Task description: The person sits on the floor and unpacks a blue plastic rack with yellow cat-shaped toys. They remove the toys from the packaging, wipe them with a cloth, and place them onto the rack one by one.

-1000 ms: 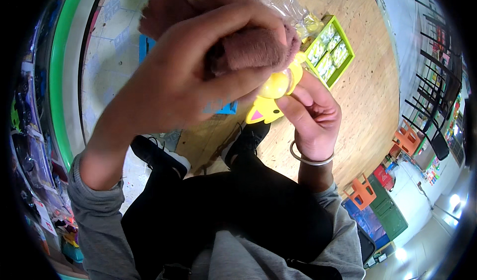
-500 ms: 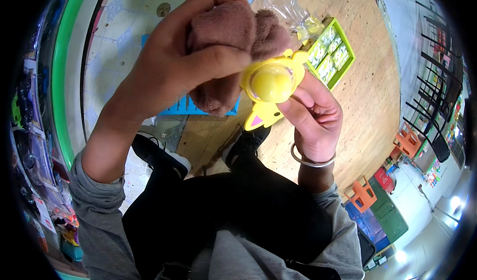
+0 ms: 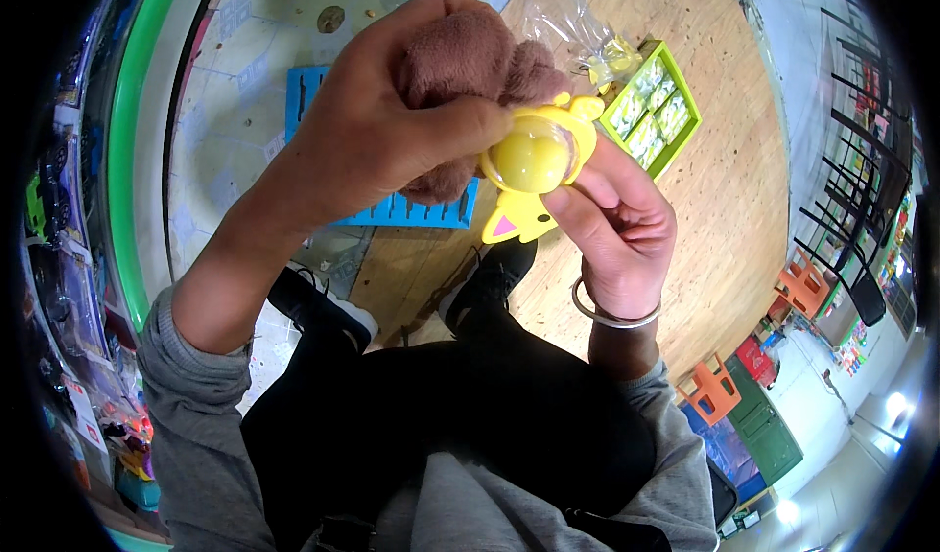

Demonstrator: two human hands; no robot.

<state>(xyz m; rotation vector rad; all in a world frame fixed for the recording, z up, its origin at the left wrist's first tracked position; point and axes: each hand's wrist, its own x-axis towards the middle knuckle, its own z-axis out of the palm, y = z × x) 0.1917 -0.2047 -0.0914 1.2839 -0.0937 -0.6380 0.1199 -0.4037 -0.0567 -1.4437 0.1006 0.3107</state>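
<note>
A bunched brown plush cloth (image 3: 457, 55) is gripped in my left hand (image 3: 377, 131), its thumb lying across the front. Between the thumb and fingers of my right hand (image 3: 619, 221) is a yellow plastic toy (image 3: 530, 156), flat and animal-shaped, with a clear rounded dome in its middle and a pink-lined ear pointing down. The cloth and my left thumb meet the toy's left edge. What the cloth hides behind the toy I cannot tell.
Beyond the toy, a lime-green tray (image 3: 676, 139) of small packets stands on the wooden floor (image 3: 720, 209), beside a clear plastic bag (image 3: 563, 14) with yellow pieces. A blue slatted basket (image 3: 431, 211) lies under my left hand. Orange stools (image 3: 712, 389) stand far right.
My left hand and the cloth have shifted slightly right, with the thumb now over the toy's upper left edge. The toy has risen a little, and my right hand has hardly moved.
</note>
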